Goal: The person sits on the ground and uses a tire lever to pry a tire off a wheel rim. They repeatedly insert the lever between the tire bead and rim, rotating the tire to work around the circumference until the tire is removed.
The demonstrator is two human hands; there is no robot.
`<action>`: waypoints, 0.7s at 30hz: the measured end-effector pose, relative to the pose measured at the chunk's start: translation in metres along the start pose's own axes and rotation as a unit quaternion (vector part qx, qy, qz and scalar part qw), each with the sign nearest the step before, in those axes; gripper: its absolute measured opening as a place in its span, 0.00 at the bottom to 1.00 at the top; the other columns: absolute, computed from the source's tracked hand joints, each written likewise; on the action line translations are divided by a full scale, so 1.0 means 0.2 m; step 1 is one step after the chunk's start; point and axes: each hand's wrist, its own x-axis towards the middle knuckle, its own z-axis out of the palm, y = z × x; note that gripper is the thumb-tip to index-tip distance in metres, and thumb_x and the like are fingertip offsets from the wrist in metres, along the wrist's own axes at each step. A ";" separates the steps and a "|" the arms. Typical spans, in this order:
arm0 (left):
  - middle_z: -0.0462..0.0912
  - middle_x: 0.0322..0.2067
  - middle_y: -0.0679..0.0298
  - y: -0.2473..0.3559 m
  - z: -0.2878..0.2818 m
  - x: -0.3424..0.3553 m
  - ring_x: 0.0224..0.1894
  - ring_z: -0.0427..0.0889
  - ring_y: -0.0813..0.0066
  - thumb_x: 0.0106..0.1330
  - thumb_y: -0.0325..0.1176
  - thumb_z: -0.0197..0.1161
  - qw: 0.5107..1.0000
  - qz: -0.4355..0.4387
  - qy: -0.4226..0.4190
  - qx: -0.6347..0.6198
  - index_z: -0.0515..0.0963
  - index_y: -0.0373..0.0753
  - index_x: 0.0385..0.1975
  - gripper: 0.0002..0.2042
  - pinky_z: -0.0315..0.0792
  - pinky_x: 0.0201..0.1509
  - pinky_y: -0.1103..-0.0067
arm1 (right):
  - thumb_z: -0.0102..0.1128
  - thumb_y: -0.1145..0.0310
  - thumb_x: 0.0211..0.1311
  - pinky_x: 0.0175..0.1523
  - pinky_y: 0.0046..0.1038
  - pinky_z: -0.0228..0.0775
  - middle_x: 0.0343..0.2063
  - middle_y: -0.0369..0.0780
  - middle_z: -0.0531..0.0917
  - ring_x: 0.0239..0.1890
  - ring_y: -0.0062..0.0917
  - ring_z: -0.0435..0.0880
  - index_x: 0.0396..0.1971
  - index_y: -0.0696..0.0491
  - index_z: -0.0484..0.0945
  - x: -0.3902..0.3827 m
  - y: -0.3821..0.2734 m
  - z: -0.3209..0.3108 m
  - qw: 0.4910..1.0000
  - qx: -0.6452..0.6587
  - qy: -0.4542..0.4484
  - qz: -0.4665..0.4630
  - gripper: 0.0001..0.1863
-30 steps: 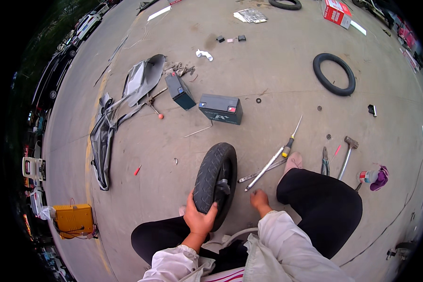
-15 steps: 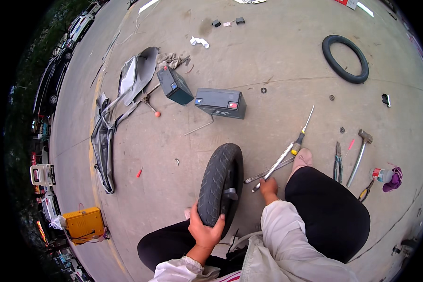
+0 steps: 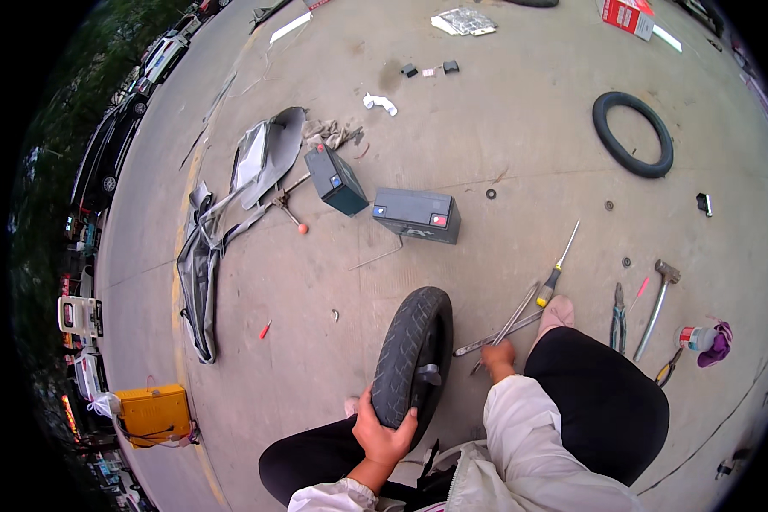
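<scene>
Hands well apart here, each with its own job! The left hand [image 3: 386, 435] is clamped on the black tyre [image 3: 401, 363], thumb on the near sidewall and fingers round the tread. The tyre stands on edge on the concrete ground [image 3: 316, 256], between the knees and leaning a little, a grey piece [image 3: 428, 374] showing in its dark opening. Over on the right, the right hand [image 3: 497, 357] has its fingers closed on a slim metal bar [image 3: 515, 313], low down; the bar is blurred, and the exact grip is hard to read. Right there, a flat metal bar [image 3: 469, 348] lies across its line, with the screwdriver [image 3: 551, 284] just beyond, near the shoe [image 3: 557, 314]. So the step in hand, by my reading: tyre steadied, tool being picked up. And what does the next move call for? A sure grip on that slim bar, lifted clear of its neighbour, while the left keeps the tyre from rolling or tipping
</scene>
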 end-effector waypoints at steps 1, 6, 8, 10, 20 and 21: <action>0.80 0.44 0.43 0.01 -0.01 0.00 0.46 0.81 0.50 0.47 0.39 0.73 1.000 -0.003 -0.001 0.008 0.65 0.26 0.58 0.39 0.73 0.54 0.67 | 0.64 0.70 0.54 0.27 0.34 0.77 0.27 0.47 0.83 0.29 0.30 0.86 0.33 0.57 0.79 -0.04 0.00 0.02 1.000 0.019 -0.010 -0.005 0.08; 0.80 0.46 0.40 0.03 -0.04 0.02 0.47 0.81 0.44 0.48 0.42 0.73 0.999 -0.001 0.013 0.041 0.66 0.28 0.59 0.39 0.74 0.53 0.64 | 0.61 0.73 0.62 0.22 0.26 0.72 0.21 0.36 0.78 0.21 0.22 0.78 0.37 0.52 0.75 -0.14 -0.04 -0.08 0.950 0.214 -0.222 0.037 0.05; 0.80 0.46 0.41 0.05 -0.07 0.04 0.48 0.81 0.44 0.49 0.43 0.73 1.000 -0.023 -0.001 0.012 0.66 0.29 0.60 0.39 0.73 0.53 0.64 | 0.61 0.73 0.65 0.23 0.25 0.73 0.21 0.34 0.77 0.20 0.21 0.77 0.38 0.51 0.76 -0.22 -0.07 -0.13 0.926 0.251 -0.279 0.022 0.05; 0.79 0.47 0.44 0.01 -0.09 0.02 0.48 0.80 0.45 0.50 0.46 0.73 1.000 -0.021 0.017 0.005 0.67 0.33 0.60 0.38 0.73 0.52 0.64 | 0.61 0.73 0.65 0.25 0.23 0.72 0.22 0.33 0.77 0.21 0.19 0.77 0.39 0.51 0.75 -0.38 -0.13 -0.17 0.918 0.266 -0.292 -0.018 0.06; 0.79 0.49 0.48 -0.02 -0.16 -0.07 0.48 0.80 0.47 0.50 0.49 0.72 0.999 -0.035 0.021 -0.012 0.67 0.39 0.60 0.37 0.74 0.49 0.62 | 0.61 0.71 0.66 0.29 0.20 0.73 0.25 0.33 0.79 0.21 0.15 0.78 0.44 0.56 0.81 -1.23 -0.37 -0.47 0.855 0.161 -0.294 -0.396 0.09; 0.80 0.49 0.48 -0.03 -0.16 -0.10 0.48 0.80 0.47 0.50 0.49 0.71 0.999 -0.032 0.026 -0.013 0.67 0.39 0.60 0.37 0.74 0.49 0.62 | 0.61 0.70 0.66 0.29 0.19 0.72 0.24 0.33 0.79 0.21 0.14 0.78 0.43 0.56 0.81 -1.29 -0.36 -0.50 0.853 0.143 -0.273 -0.421 0.09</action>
